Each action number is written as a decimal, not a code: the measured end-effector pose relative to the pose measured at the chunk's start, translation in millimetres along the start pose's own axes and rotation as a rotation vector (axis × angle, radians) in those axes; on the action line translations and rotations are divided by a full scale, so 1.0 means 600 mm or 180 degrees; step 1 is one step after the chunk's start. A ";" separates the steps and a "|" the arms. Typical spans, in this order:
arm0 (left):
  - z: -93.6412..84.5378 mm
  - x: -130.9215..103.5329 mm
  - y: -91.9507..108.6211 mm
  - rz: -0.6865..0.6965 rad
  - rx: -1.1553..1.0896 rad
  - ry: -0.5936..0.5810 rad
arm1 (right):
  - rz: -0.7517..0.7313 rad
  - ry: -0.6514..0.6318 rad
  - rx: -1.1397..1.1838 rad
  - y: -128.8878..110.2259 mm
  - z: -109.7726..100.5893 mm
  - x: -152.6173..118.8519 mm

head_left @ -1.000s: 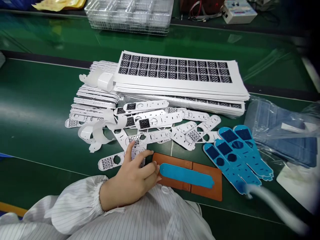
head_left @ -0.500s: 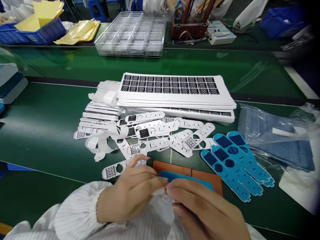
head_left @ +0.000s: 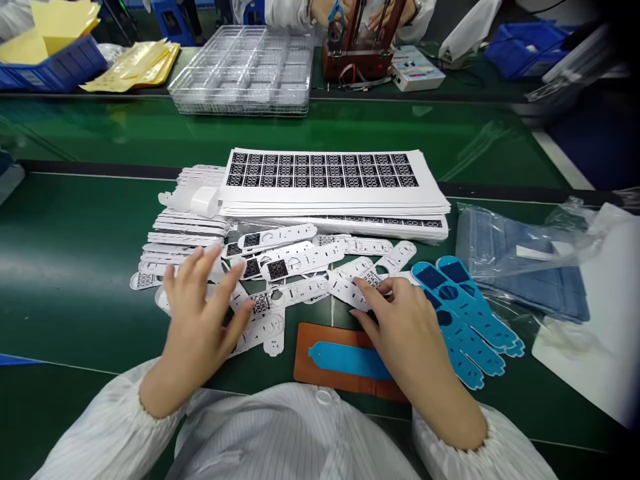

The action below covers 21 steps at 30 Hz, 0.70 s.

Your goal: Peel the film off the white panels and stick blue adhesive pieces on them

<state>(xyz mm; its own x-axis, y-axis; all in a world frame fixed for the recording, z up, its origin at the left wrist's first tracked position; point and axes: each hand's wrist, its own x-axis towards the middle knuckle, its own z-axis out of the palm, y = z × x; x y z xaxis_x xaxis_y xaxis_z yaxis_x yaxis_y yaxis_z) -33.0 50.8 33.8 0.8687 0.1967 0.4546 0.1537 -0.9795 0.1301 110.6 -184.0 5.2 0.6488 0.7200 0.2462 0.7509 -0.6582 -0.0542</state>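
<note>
My left hand (head_left: 200,320) is over the left part of a loose pile of white printed strips, fingers spread, nothing in them. Just below its thumb lies a white strip (head_left: 274,341) with its end towards me. My right hand (head_left: 407,320) is at the pile's right side. Its thumb and forefinger are apart, at the edge of a white strip (head_left: 345,288); whether they touch it I cannot tell. Below it, partly covered by the right forearm, is a brown holder (head_left: 303,353) with a blue strip (head_left: 345,359) lying face down on it.
Several blue cut-out strips (head_left: 473,313) overlap to the right. Beyond are bagged blue-grey pieces (head_left: 520,260). Stacked printed sheets (head_left: 320,193) lie behind the pile. Clear trays (head_left: 245,70) stand across the green bench, where a co-worker's hands are at a brown fixture (head_left: 357,57).
My hands were together near my body, pinching something small above the brown holder. Now they are apart and farther forward over the white strips. The view has shifted, so things appear farther left.
</note>
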 end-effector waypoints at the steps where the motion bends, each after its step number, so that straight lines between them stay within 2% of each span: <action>1: 0.001 0.000 0.013 0.0154 -0.0063 -0.0076 | 0.0025 0.0011 -0.0059 -0.001 -0.002 0.001; 4: 0.005 -0.004 0.039 0.0432 -0.0250 -0.0285 | -0.0017 0.0110 -0.0075 0.004 -0.011 0.003; 8: 0.017 -0.006 0.058 0.0515 -0.0495 -0.0542 | 0.0020 0.0519 -0.0023 0.022 -0.024 0.004; 11: 0.027 -0.003 0.065 0.0661 -0.0451 -0.0774 | 0.0203 0.0736 0.0183 0.039 -0.044 0.001; 14: 0.028 0.000 0.069 0.0678 -0.0391 -0.0735 | 0.0598 0.0938 0.0524 0.054 -0.077 -0.019; 16: 0.019 0.000 0.073 0.0665 -0.0615 -0.0626 | 0.0686 0.0816 0.0848 0.061 -0.099 -0.044; 18: 0.004 0.000 0.081 0.0655 -0.1178 -0.0795 | 0.0368 0.0463 0.1221 0.063 -0.112 -0.077; 21: -0.014 -0.003 0.099 0.0433 -0.2400 -0.1648 | -0.0141 0.0113 0.1546 0.059 -0.112 -0.128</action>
<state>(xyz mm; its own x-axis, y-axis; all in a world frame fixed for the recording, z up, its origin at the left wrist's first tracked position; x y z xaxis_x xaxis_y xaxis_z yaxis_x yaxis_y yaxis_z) -29.4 -7.1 48.2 0.9869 -0.1397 0.0809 -0.1544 -0.6698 0.7263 79.1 -277.3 49.3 0.6167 0.7315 0.2909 0.7538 -0.4422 -0.4860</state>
